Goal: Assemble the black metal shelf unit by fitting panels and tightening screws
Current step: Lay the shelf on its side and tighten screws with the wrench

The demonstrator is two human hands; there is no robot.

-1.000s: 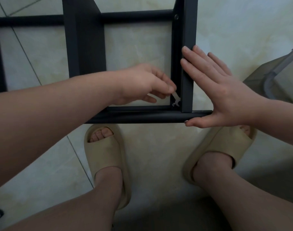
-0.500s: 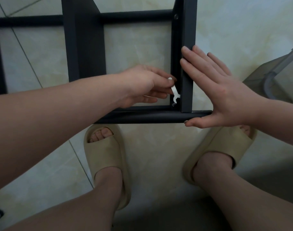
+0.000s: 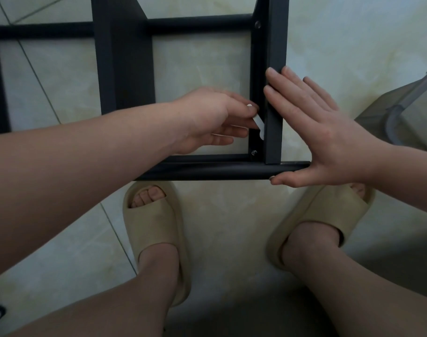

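Left hand point(image 3: 207, 120) pinching flat wrench point(image 3: 260, 128) lifted it off screw point(image 3: 254, 152) at shelf frame point(image 3: 207, 170) corner, probably re-seating; right hand point(image 3: 317, 132) flat, bracing upright point(image 3: 277, 57).

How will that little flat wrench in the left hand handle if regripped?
The wrench looks thin and flat, so it is probably stiff yet very light. The left hand only pinches it at the fingertips, so it could slip or twist easily. Its open end sits clear of the corner screw, so nothing else seems to steady it.

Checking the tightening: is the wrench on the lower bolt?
No, the wrench in the left hand ends above the lower bolt, whose head shows uncovered.
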